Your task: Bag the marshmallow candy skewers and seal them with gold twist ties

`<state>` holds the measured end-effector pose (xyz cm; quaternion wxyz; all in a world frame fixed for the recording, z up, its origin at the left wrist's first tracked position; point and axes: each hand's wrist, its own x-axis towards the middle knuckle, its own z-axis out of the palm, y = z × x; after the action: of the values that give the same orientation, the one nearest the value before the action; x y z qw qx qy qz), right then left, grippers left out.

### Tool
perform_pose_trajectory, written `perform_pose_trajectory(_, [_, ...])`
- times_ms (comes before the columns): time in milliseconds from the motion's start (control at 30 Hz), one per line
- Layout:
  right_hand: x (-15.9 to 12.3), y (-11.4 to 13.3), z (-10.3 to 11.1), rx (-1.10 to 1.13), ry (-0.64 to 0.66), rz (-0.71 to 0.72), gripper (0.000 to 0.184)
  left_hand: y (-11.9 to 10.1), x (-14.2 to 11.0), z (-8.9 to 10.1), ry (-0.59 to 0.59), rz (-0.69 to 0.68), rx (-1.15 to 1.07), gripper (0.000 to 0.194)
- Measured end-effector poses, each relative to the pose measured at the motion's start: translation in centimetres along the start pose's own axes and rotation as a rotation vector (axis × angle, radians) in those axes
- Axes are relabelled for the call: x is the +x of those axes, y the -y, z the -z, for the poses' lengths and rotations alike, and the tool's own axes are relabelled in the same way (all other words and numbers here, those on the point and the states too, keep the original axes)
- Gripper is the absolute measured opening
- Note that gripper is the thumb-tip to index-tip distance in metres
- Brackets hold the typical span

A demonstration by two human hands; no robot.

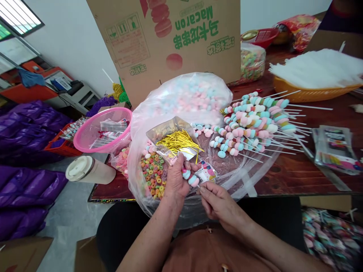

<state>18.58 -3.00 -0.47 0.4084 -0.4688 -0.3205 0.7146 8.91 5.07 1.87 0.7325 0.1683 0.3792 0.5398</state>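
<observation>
A candy skewer (pixel 193 180) with blue, white and pink marshmallows is held low over the front of the table. My left hand (pixel 176 175) is closed around its upper part, which the fingers partly hide. The fingertips of my right hand (pixel 214 196) pinch the thin stick just below the lowest marshmallow. Beyond my left hand lie gold twist ties (pixel 178 142) on an opened clear bag. Colourful ring candies (pixel 153 174) spread to its left. A printed packet (pixel 206 171) rests just behind the skewer. Finished-looking skewers (pixel 252 121) are heaped to the right.
A large plastic bag of marshmallows (pixel 190 94) stands before a cardboard box (pixel 170 49). On the left are a pink basket (pixel 81 139) and a lidded cup (pixel 99 172). Clear wrappers (pixel 336 147) and an orange basket (pixel 309 94) of white sleeves sit at right.
</observation>
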Motion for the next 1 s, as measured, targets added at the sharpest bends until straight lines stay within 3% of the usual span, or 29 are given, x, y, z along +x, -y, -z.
perform_pose_trajectory(233, [0.3,-0.6,1.5,-0.934,-0.24,0.653,0.024,-0.9,-0.4,-0.6,-0.214,0.122,-0.062,0.041])
perform_pose_trajectory(367, [0.5,-1.0,2.3,-1.153,-0.339,0.762,0.022,-0.4,-0.8,-1.1,-0.24,0.1,-0.049,0.04])
perform_pose_trajectory(567, [-0.1,-1.4,1.2,-1.317,-0.311,0.859,0.024,0.4,-0.6,-1.4,-0.111,0.06,-0.014,0.048])
perform_pose_trajectory(700, [0.0,-1.2,0.8,-1.187,-0.261,0.746,0.024,0.8,-0.2,-0.6,-0.127,0.033,0.003,0.05])
perform_pose_trajectory(800, [0.2,-0.4,0.9,-0.79,-0.173,0.508,0.025,0.0,-0.1,0.3,-0.045,0.057,0.019,0.038])
perform_pose_trajectory(900, [0.1,0.3,1.1,-0.354,-0.027,0.208,0.032,-1.5,-0.1,1.1,0.114,0.122,-0.021,0.043])
perform_pose_trajectory(1000, [-0.1,0.5,1.1,-0.117,0.079,0.002,0.034,-2.8,0.2,1.2,0.144,0.085,-0.079,0.036])
